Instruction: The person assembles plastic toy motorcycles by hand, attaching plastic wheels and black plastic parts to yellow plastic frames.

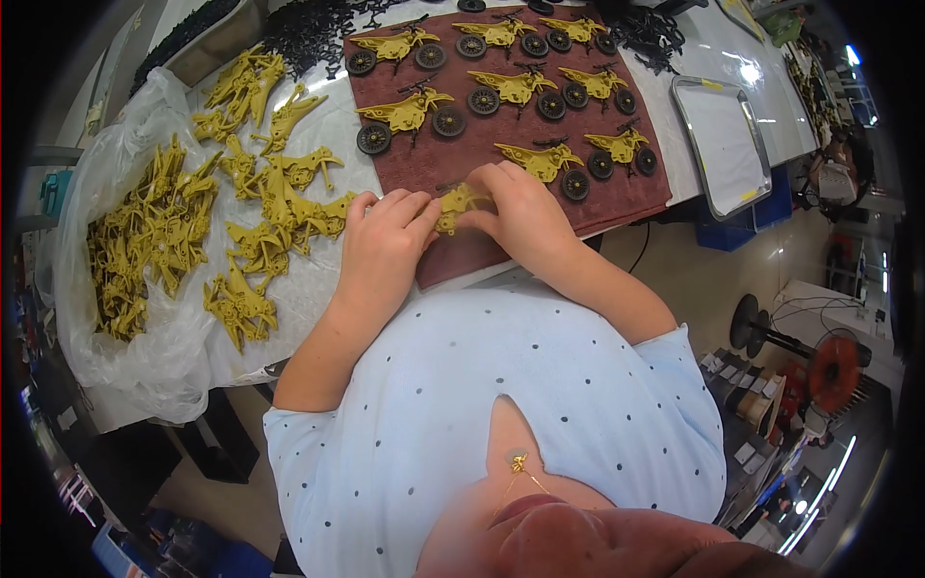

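Between my two hands is a yellow plastic toy motorcycle body (459,204), held over the near part of a dark red cloth (438,173). My left hand (388,231) has its fingers closed on the body's left end. The right end is pinched by my right hand (525,214), fingers bent over the top and thumb below. My fingers cover parts of the piece, and it is slightly blurred. Just beyond my right hand lies a yellow toy motorcycle (540,162) with one black wheel (575,184) showing. Loose yellow bodies (279,207) lie left of my left hand.
Several toy motorcycles (405,113) with black wheels stand in rows on the cloth. A clear plastic bag (159,106) at the left holds more yellow bodies. Small black parts (313,39) are heaped at the back. A metal tray (721,144) is at the right.
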The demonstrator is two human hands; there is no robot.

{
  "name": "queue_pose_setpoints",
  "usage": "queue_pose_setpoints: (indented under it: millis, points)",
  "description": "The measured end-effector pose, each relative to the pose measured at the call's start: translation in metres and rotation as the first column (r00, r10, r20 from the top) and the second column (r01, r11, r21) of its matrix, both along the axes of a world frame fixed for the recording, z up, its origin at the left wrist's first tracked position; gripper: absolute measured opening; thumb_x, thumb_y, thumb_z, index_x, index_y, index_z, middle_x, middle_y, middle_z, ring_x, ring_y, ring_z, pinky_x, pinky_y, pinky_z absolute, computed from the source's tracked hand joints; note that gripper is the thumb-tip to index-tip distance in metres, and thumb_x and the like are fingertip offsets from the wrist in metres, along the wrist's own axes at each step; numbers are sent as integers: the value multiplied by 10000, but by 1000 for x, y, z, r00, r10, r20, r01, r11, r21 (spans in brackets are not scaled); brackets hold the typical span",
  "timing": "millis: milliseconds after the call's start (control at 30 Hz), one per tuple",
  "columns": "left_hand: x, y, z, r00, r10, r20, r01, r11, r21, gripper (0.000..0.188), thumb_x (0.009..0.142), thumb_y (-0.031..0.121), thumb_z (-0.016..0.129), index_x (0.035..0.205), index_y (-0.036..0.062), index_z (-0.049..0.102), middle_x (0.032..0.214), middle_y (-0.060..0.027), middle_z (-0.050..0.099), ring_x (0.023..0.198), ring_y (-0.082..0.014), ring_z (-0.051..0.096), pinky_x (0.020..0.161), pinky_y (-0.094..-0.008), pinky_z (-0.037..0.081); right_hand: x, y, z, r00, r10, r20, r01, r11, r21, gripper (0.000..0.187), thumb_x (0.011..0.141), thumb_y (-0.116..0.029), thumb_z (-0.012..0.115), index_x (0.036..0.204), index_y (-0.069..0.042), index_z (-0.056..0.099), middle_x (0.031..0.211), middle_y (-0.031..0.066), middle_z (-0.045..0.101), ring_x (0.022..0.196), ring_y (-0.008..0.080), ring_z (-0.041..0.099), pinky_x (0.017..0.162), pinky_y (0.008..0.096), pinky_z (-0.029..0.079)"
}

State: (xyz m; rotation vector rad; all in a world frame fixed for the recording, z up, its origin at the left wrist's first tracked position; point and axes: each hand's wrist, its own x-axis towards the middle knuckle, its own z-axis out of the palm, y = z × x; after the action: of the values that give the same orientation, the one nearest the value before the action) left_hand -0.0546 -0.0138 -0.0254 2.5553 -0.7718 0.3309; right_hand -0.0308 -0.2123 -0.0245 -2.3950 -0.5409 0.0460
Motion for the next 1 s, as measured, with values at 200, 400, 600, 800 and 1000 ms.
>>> queue_pose_setpoints:
  millis: [200, 400, 600, 800, 1000]
  points:
    - [1, -2, -3, 1000, -22, 15, 21, 999, 42, 281, 726, 96, 651, 993, 8, 668, 1014, -62, 645, 944, -194, 587, 882, -390, 405, -5, 4, 9, 1000, 4, -21, -8, 980, -201, 368, 717, -176, 763, 990, -16, 574, 940, 127, 576, 901, 304, 569, 783, 391, 462]
    - [2, -6, -5, 999, -26, 47, 22, 995, 94, 298, 730, 87, 646, 1008, -19, 662, 1026, -100, 641, 949, -211, 587, 883, -380, 410, -13, -8, 6, 986, 145, 83, -139, 987, -76, 493, 713, -179, 762, 1139, -23, 567, 1079, 122, 532, 1024, 304, 528, 884, 389, 439]
    - [-4, -7, -14, 999, 30, 33, -31, 998, 52, 434, 674, 60, 703, 1097, -12, 634, 1110, -129, 619, 1008, -259, 596, 897, -398, 422, -23, -3, -1, 983, 132, 131, -125, 991, -56, 551, 721, -95, 727, 1226, -33, 518, 1160, 134, 500, 1082, 328, 498, 922, 416, 421]
    - [-1, -8, -19, 994, 35, 106, -38, 999, 28, 423, 663, 36, 687, 1078, -20, 621, 1079, -129, 620, 981, -264, 601, 889, -398, 436, -20, 9, -13, 950, 137, 280, -91, 981, -171, 527, 709, -70, 696, 1209, -58, 531, 1206, 118, 486, 1135, 304, 465, 926, 432, 391]
    - [2, -2, -12, 992, -43, 121, 47, 998, -33, 377, 689, 63, 702, 1048, -24, 627, 1042, -135, 618, 887, -262, 609, 811, -373, 485, -3, 5, -19, 848, 213, 486, -156, 976, -155, 342, 721, -100, 627, 1059, -50, 612, 1081, 62, 581, 1041, 243, 542, 859, 382, 411]
